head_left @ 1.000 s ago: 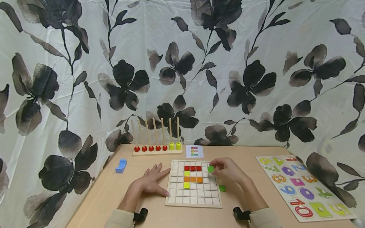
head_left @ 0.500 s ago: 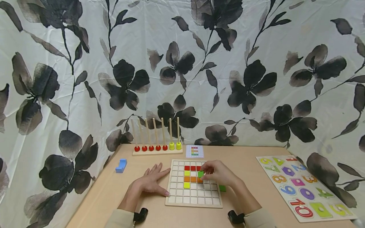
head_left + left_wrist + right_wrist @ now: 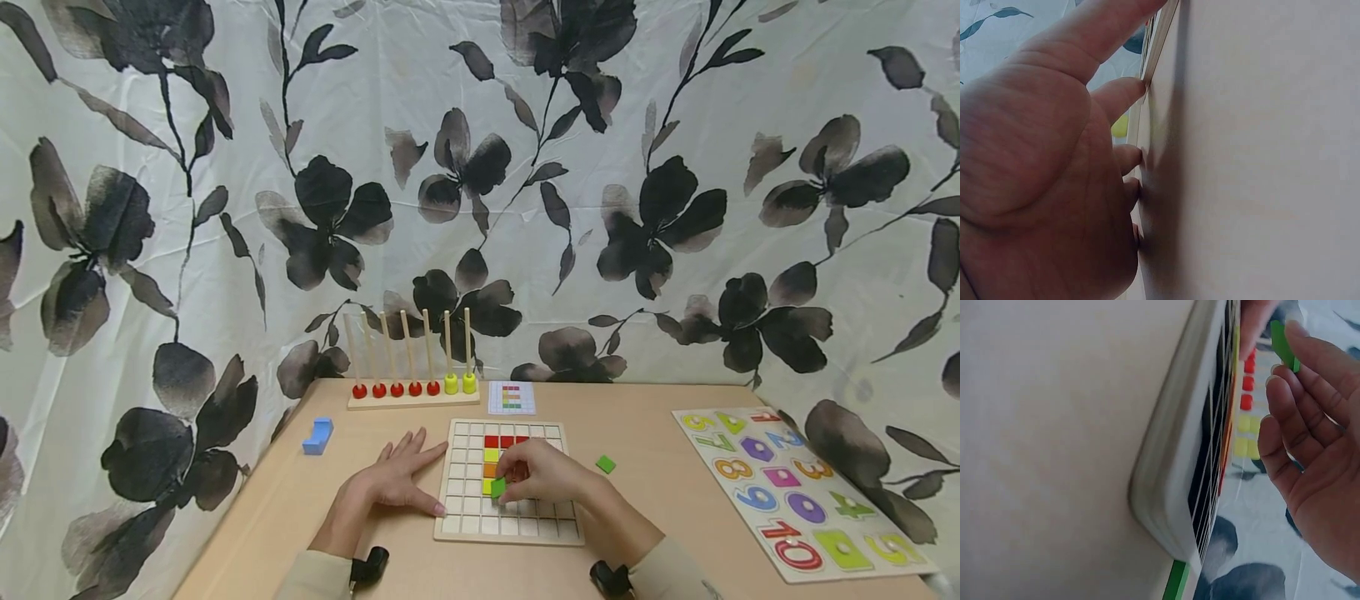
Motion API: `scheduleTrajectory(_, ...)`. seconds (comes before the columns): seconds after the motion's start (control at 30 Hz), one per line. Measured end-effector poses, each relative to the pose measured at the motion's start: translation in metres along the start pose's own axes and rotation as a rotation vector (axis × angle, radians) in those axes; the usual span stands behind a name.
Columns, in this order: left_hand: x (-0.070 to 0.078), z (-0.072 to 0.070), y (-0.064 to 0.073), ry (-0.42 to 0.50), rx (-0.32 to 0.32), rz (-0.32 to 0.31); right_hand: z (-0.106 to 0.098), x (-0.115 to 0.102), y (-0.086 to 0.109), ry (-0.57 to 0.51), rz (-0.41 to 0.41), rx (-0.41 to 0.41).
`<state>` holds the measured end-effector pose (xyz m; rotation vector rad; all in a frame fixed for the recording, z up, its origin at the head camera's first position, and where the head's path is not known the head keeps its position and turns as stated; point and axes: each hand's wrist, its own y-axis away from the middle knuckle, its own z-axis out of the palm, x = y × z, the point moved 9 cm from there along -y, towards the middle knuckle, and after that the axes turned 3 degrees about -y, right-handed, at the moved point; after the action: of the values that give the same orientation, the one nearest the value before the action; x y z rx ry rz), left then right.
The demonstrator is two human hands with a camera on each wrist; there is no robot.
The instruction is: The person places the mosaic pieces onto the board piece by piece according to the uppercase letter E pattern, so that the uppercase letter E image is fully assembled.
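A pale wooden grid board (image 3: 468, 527) lies mid-table. Red tiles (image 3: 497, 442), a yellow tile (image 3: 491, 455) and an orange tile (image 3: 490, 470) sit in its squares, some partly covered by the right hand. My right hand (image 3: 543, 471) pinches a green square tile (image 3: 498, 488) between thumb and fingertips, over the board close to a lower yellow tile (image 3: 487, 487). In the right wrist view that green tile (image 3: 1283, 347) is held tilted, apart from the board. My left hand (image 3: 397, 483) rests with spread fingers, thumb and forefinger touching the board's left edge.
A loose green tile (image 3: 606, 464) lies right of the board. Behind it are a small pattern card (image 3: 512, 398) and a peg rack (image 3: 412, 401) with red and yellow beads. A blue block (image 3: 318, 436) lies left; a number puzzle board (image 3: 783, 533) lies right.
My right hand has carried the green tile from the board's right edge leftward and nearer to me. A loose green tile at the right has come into view. The left hand stays put.
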<state>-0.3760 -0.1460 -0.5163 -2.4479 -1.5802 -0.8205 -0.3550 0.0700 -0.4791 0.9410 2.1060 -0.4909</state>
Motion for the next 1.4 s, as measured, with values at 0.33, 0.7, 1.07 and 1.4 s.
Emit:
scheduleTrajectory(0.33,0.0,0.0,0.001,-0.006,0.003,-0.001,0.019,-0.004,-0.007,0.047,-0.028,-0.085)
scheduleTrajectory(0.7,0.002,-0.001,0.002,0.004,0.004,0.002,0.028,-0.003,-0.01,0.056,0.018,-0.115)
scheduleTrajectory(1.07,0.002,-0.001,0.003,0.008,0.005,0.0,0.031,-0.005,-0.011,0.125,-0.001,-0.117)
scheduleTrajectory(1.4,0.002,-0.002,0.002,0.001,0.011,0.007,0.031,-0.006,-0.011,0.16,-0.007,-0.113)
